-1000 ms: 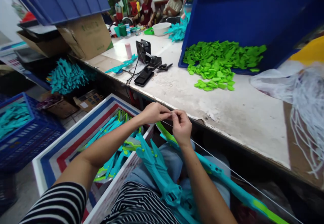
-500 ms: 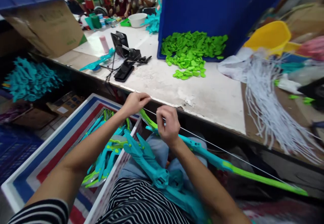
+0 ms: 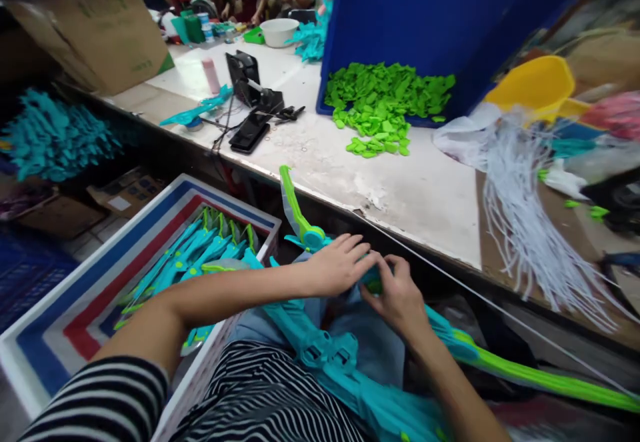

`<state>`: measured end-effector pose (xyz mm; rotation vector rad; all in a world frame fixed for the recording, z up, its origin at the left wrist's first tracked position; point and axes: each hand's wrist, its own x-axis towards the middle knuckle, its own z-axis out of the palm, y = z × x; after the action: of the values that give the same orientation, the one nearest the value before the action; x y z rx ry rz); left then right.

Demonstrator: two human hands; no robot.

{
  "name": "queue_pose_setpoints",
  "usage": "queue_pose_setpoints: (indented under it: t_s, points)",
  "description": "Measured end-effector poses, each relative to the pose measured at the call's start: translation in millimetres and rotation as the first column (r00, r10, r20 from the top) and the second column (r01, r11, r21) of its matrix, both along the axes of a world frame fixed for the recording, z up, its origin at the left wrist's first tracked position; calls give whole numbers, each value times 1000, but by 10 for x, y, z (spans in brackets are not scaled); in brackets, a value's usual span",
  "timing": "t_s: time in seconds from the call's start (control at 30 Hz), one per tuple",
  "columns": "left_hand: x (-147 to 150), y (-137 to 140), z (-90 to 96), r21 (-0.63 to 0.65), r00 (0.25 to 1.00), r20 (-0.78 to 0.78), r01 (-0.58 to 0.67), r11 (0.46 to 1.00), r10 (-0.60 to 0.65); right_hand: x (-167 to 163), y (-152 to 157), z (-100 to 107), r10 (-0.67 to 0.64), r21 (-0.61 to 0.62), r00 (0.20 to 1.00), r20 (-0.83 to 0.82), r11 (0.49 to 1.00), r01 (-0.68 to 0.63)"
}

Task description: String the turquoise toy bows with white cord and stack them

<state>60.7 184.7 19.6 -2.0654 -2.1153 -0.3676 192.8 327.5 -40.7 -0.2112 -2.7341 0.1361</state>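
Observation:
A teal toy bow [image 3: 440, 325] with green ends lies across my lap below the table edge. My left hand [image 3: 343, 265] reaches across its middle, palm down, fingers bent over it and meeting the other hand's fingertips; its thumb is hidden. Around the same middle part, my right hand [image 3: 397, 295] has its fingers and thumb closed. The bow's left green limb [image 3: 295, 205] points up at the table edge. A white string [image 3: 450, 275] runs along the right side, its left end apart from that limb's tip. More teal bow parts [image 3: 320, 349] rest on my lap.
On my left stands a white crate [image 3: 100, 255] with several teal-green bows [image 3: 200, 249]. A blue bin [image 3: 390, 22] spills green pieces [image 3: 385, 109] onto the table. White strings [image 3: 525, 209] hang at right. A phone [image 3: 250, 132] lies near a black stand [image 3: 245, 75].
My left hand has left the bow's left green tip and moved right to its middle. My right hand has moved right and down. The string's left end now sits away from the tip.

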Motion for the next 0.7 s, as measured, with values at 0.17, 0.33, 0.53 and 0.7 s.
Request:
queue_pose_setpoints:
  t_s: [0.17,0.33,0.53,0.7]
  points:
    - [-342,-131,316,-86,979,38,-194,977,198,-540,-251,761,274,53,948,-162,962,-269]
    - [-1002,-1691,554,-43,793,195,-580,813,577,-827,-777,1186,441,107,785,-434,891,-441]
    - [-1107,-4256,-242,-260,66,263,-956,137,963,-567,-917,405,461,-240,867,-191,835,-496]
    - [-1144,-4947,-1237,-524,-311,168,-832,-182,936,-197,-758,-320,428,-568,838,337,803,-182]
